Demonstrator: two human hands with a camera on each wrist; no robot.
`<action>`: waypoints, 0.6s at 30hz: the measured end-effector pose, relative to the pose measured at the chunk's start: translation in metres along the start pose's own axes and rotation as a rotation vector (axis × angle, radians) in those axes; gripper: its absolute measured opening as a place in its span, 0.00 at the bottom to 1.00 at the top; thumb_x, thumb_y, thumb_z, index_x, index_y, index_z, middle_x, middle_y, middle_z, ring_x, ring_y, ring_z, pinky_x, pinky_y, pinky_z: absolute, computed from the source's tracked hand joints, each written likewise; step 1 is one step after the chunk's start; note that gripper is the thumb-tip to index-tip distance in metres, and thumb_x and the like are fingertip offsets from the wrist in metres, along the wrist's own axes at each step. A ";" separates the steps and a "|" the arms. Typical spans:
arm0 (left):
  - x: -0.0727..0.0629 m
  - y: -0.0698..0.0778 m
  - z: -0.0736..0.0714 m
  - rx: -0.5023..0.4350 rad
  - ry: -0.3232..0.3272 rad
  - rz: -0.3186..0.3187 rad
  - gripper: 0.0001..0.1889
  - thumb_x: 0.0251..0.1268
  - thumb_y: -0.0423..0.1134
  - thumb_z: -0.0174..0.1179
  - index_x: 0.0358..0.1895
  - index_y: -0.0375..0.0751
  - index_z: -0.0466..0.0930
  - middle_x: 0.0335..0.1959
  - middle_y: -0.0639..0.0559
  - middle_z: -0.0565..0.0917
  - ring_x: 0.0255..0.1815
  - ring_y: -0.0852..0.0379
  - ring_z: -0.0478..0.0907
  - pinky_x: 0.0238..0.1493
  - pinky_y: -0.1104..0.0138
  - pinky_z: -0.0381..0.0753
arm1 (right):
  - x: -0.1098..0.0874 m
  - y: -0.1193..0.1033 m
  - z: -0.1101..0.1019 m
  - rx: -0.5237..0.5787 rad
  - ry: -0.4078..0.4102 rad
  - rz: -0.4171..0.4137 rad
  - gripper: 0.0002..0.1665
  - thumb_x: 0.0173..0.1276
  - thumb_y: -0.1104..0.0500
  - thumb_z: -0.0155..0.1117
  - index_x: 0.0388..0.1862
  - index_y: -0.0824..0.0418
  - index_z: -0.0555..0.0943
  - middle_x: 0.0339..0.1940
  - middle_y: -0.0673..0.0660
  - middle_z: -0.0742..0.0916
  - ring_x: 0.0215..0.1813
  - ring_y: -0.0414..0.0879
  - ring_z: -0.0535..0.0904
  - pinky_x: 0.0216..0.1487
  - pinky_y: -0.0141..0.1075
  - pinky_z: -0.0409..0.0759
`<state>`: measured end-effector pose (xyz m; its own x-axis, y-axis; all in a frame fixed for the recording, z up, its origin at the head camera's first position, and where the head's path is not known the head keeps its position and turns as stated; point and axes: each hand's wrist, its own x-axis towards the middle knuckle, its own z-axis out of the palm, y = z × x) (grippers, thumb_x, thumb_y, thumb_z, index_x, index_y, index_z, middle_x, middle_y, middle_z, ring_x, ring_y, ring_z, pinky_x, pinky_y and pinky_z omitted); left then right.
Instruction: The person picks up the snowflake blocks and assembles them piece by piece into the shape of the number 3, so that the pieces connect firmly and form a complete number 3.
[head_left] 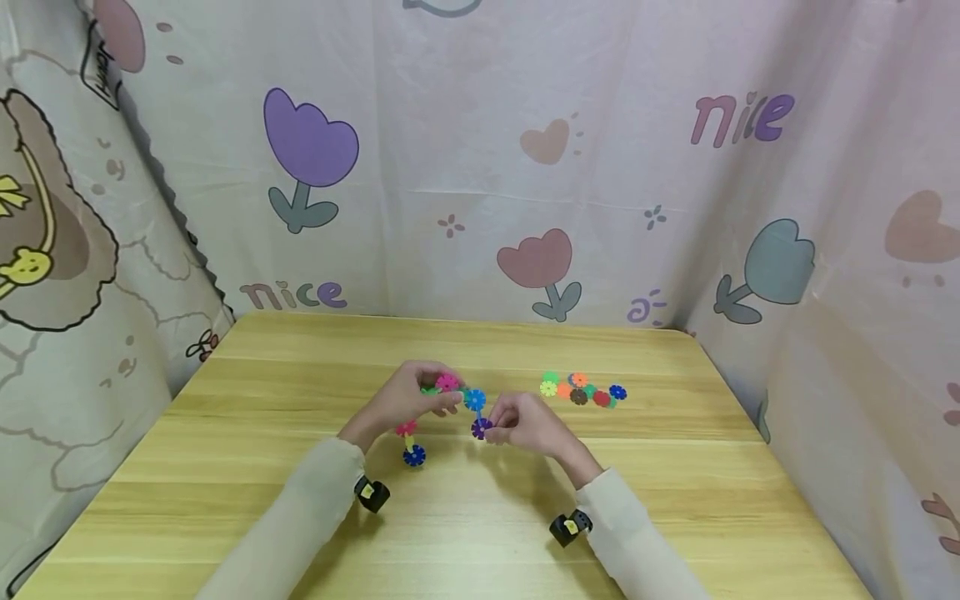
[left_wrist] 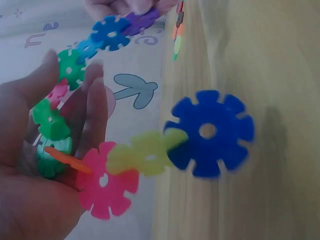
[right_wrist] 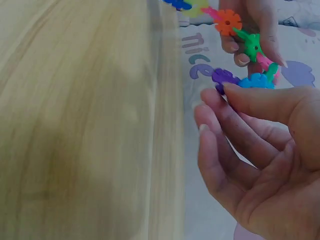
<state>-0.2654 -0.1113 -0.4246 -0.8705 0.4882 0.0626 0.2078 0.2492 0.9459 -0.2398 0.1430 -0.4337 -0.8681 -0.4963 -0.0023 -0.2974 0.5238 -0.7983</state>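
A chain of flower-shaped plastic interlocking discs is held above the table between both hands. My left hand [head_left: 405,398] grips its middle, with green discs [left_wrist: 50,120] and a pink disc [head_left: 447,382] between thumb and fingers. From that hand hangs one end: a pink disc [left_wrist: 106,182], a yellow disc [left_wrist: 147,154] and a dark blue disc [left_wrist: 210,132]. Toward the other end comes a light blue disc [head_left: 475,400], then a purple disc [head_left: 482,428]. Thumb and forefinger of my right hand [head_left: 534,425] pinch the purple disc at its edge. Its other fingers curl loosely below.
Several loose discs, among them a brown disc [head_left: 579,397] and a dark blue disc [head_left: 617,392], lie on the wooden table [head_left: 480,542] beyond the right hand. A printed curtain [head_left: 450,167] hangs behind the table and along its sides.
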 end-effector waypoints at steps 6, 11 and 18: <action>0.001 0.000 -0.005 0.053 -0.075 -0.009 0.12 0.69 0.44 0.69 0.50 0.44 0.88 0.45 0.28 0.86 0.36 0.34 0.87 0.43 0.42 0.88 | 0.001 0.007 -0.012 -0.095 -0.116 -0.055 0.05 0.67 0.64 0.71 0.41 0.63 0.87 0.37 0.55 0.91 0.37 0.41 0.85 0.42 0.31 0.85; 0.001 0.001 -0.009 0.127 -0.138 -0.011 0.11 0.70 0.46 0.68 0.50 0.48 0.89 0.45 0.32 0.87 0.28 0.52 0.83 0.36 0.56 0.88 | 0.008 0.017 -0.033 -0.196 0.029 0.073 0.06 0.71 0.62 0.69 0.44 0.63 0.88 0.39 0.55 0.90 0.40 0.44 0.85 0.44 0.37 0.85; -0.001 0.000 -0.010 0.152 -0.222 -0.006 0.07 0.66 0.45 0.72 0.46 0.56 0.90 0.41 0.44 0.88 0.23 0.58 0.75 0.27 0.62 0.82 | 0.023 0.036 -0.044 -0.413 0.231 0.160 0.10 0.71 0.63 0.68 0.48 0.66 0.87 0.47 0.63 0.90 0.51 0.56 0.85 0.54 0.50 0.84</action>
<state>-0.2686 -0.1206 -0.4212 -0.7561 0.6538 -0.0304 0.2819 0.3672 0.8864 -0.2877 0.1816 -0.4362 -0.9671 -0.2455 0.0659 -0.2454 0.8342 -0.4938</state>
